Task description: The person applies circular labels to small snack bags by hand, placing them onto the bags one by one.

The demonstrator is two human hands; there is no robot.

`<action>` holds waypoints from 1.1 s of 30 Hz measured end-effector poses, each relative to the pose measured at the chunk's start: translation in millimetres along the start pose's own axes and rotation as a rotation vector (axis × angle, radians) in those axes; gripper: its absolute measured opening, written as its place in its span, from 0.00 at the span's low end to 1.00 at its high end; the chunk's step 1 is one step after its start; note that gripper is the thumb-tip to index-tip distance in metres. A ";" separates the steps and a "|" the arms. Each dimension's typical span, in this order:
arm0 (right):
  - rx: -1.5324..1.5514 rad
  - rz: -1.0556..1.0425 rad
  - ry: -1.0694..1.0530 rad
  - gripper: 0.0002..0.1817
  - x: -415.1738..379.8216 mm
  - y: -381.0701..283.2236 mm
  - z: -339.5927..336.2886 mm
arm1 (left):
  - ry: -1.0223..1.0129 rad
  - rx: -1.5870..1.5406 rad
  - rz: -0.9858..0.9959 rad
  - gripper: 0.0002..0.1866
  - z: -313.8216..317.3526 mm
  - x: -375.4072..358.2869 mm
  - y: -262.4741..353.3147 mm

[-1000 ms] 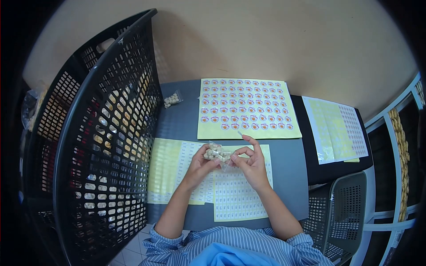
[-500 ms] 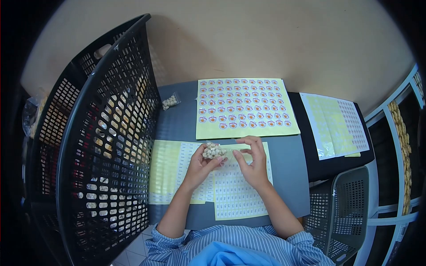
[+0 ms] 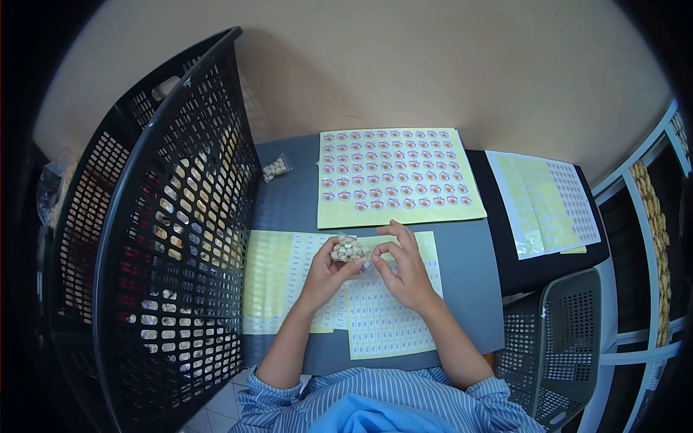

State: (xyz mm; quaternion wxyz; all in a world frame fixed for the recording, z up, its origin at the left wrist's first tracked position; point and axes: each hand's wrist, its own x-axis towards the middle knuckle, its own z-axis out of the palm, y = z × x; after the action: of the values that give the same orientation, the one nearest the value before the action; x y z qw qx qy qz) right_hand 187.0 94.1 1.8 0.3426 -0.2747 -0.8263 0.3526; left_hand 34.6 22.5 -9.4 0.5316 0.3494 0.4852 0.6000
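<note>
My left hand (image 3: 326, 273) is closed round a small clear plastic bag of pale round pieces (image 3: 349, 249), held above the sticker sheets. My right hand (image 3: 406, 273) is at the bag's right edge, thumb and index finger pinched, the other fingers raised. A small white label (image 3: 367, 265) shows at those fingertips, against the bag's lower right side. Under the hands lies a sheet of small white labels (image 3: 382, 332) on yellow backing. It overlaps another label sheet (image 3: 271, 281) to the left.
A stack of round orange-and-pink stickers (image 3: 404, 215) lies at the back. Another filled bag (image 3: 275, 169) rests beside the tall dark basket (image 3: 249, 94) on the left. To the right are a partly used sticker sheet (image 3: 530, 195) and a lower dark basket (image 3: 570, 317).
My right hand has moved left to the bag, and its thumb and index finger have closed together at the bag's edge. The left hand stays nearly still with the bag.
</note>
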 end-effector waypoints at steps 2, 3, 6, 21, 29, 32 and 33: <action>0.013 0.007 0.009 0.04 -0.1 0.0 0.4 | -0.006 0.004 -0.010 0.19 -0.9 -0.9 0.2; 0.013 -0.002 0.016 0.04 0.2 0.2 0.6 | -0.009 0.010 0.000 0.19 -1.1 -0.9 0.7; -0.030 -0.022 0.032 0.04 0.2 -0.9 0.5 | -0.024 0.018 -0.005 0.19 -0.1 -1.0 2.3; 0.366 0.105 0.073 0.13 -5.2 3.2 13.6 | 0.026 0.055 0.055 0.24 1.5 -2.3 0.2; 0.854 0.450 0.083 0.28 -1.1 -3.3 9.1 | -0.028 0.067 0.062 0.24 0.3 -1.9 2.4; 0.913 0.441 0.094 0.30 -0.2 2.8 11.4 | -0.010 0.047 0.045 0.24 0.5 -2.2 3.1; 0.911 0.441 0.091 0.30 -1.5 2.6 11.2 | -0.009 0.044 0.046 0.24 1.1 -2.5 2.6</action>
State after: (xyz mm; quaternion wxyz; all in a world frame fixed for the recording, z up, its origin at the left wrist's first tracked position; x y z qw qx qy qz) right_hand 179.9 90.2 -6.6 0.3809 -0.2804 -0.4954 0.7286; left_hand 35.3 20.4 -6.3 0.5119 0.3746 0.4877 0.5998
